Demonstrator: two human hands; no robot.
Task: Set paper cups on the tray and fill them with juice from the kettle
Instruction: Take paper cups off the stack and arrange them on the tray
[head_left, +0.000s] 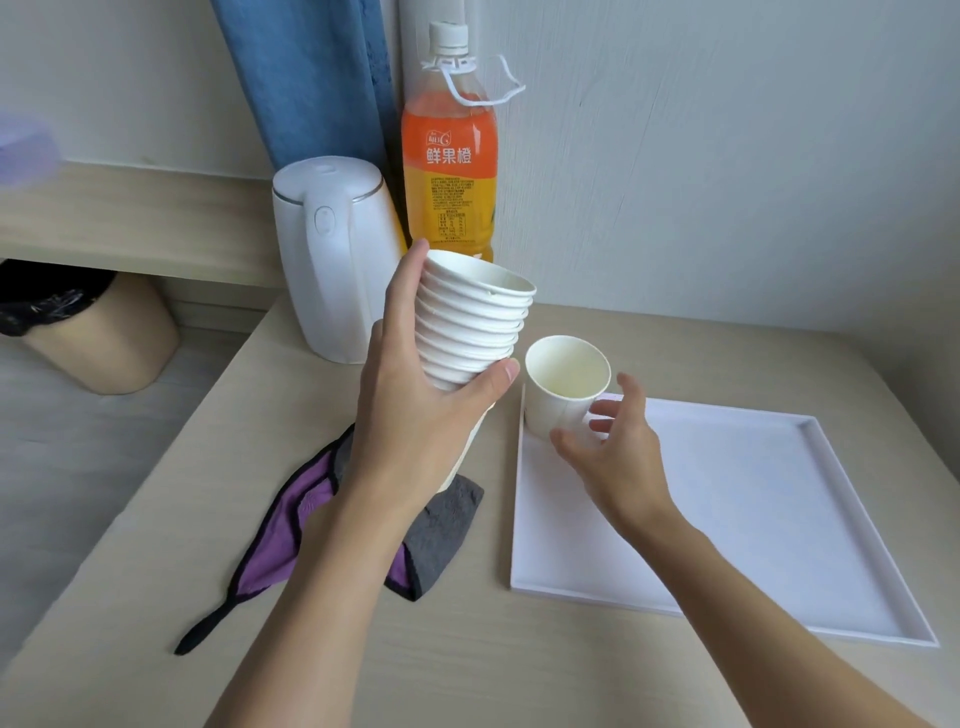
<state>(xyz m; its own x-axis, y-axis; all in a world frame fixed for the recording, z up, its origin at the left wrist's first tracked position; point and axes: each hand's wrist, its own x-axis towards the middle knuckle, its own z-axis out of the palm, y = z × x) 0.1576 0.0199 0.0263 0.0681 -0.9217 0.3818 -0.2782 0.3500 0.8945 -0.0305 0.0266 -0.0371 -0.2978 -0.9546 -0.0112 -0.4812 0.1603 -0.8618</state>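
Observation:
My left hand (415, 395) grips a stack of several white paper cups (475, 322), held tilted above the table in front of the white kettle (332, 260). A single empty paper cup (563, 384) stands upright on the far left corner of the white tray (753, 499). My right hand (608, 447) curls round the cup's right side, thumb low at its front and middle fingers on its wall, with the index finger lifted off. The kettle's lid is closed.
A tall bottle of orange juice (449, 156) stands behind the kettle against the wall. A purple and grey cloth (311, 519) lies on the table under my left forearm. A beige bin (104, 332) sits on the floor at left.

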